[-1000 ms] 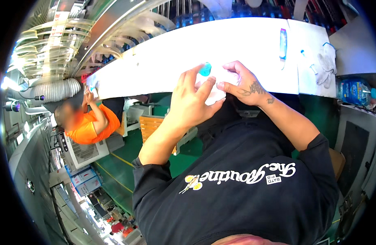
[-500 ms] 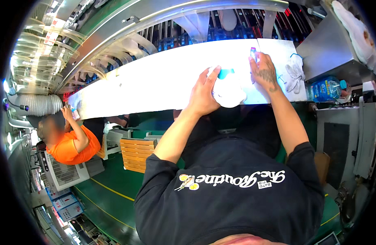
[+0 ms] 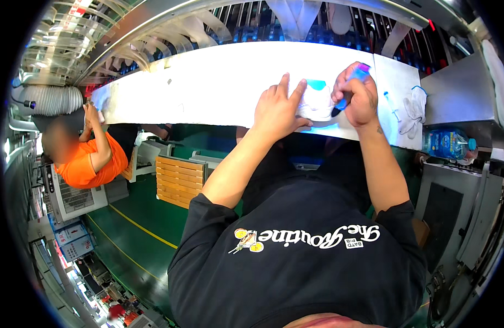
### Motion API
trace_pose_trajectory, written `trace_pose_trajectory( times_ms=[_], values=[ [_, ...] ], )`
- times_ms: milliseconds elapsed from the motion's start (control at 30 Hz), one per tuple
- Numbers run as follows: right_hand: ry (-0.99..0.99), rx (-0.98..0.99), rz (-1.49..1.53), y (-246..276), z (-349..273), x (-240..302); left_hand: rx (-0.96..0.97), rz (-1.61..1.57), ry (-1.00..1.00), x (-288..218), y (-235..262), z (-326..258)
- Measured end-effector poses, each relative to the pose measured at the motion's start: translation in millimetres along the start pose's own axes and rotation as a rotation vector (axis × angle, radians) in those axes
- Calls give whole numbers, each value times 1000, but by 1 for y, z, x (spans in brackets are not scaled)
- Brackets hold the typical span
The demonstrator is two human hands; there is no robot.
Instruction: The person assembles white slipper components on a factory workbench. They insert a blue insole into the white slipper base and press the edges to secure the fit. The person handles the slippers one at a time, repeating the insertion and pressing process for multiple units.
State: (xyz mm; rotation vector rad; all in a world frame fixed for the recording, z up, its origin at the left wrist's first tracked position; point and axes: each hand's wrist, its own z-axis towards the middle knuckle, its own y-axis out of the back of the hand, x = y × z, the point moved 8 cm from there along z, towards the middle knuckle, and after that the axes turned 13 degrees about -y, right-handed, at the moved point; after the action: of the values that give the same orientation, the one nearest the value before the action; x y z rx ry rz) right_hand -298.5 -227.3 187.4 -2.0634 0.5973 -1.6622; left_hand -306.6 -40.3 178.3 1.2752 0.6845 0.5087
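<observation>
A white, rounded item with a blue-green patch, apparently a shoe (image 3: pixel 316 105), rests at the near edge of the white worktable (image 3: pixel 224 82). My left hand (image 3: pixel 276 112) steadies it from the left, thumb along the near side and fingers spread on its flank. In my right hand (image 3: pixel 360 101), the fingers are closed around a slim blue tool (image 3: pixel 357 75) with a purple end and a dark tip. That tip points down beside the shoe's right side; whether it touches cannot be made out. The tool's exact kind is unclear.
White gloves (image 3: pixel 413 112) and a thin blue tool (image 3: pixel 392 106) lie on the table's right end. A blue-labelled bottle (image 3: pixel 451 145) is beside a metal box (image 3: pixel 454 90). Rollers (image 3: pixel 252 30) run behind the table. A person in orange (image 3: pixel 96 164) works at far left, near a slatted wooden seat (image 3: pixel 181 180).
My right hand has come left and nearer with the blue tool, from the table's far side to the shoe. My left hand stays at the shoe. The whole view has shifted slightly.
</observation>
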Motion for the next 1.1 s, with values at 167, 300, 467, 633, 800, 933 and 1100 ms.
trace_pose_trajectory(
  times_ms=[167, 300, 467, 633, 800, 933, 1100],
  values=[
    [55, -294, 236, 9, 11, -33, -46, 21, 10, -3, -1, -1],
    [48, -165, 300, 3, 5, -49, -60, 72, 18, -5, -3, -1],
    [-29, 202, 269, -6, -9, -54, -107, 80, -23, -12, 5, -5],
    [32, 55, 322, 2, -15, -53, -304, -10, -33, -18, 10, -25],
    [134, -112, 163, 29, -22, -12, -313, 8, -38, -18, 8, -30],
    [104, -550, -1272, 71, -9, 8, -329, 16, -65, -15, 8, -29],
    [165, -403, -1591, 89, -13, -25, -344, -24, -108, -7, 12, -34]
  ],
)
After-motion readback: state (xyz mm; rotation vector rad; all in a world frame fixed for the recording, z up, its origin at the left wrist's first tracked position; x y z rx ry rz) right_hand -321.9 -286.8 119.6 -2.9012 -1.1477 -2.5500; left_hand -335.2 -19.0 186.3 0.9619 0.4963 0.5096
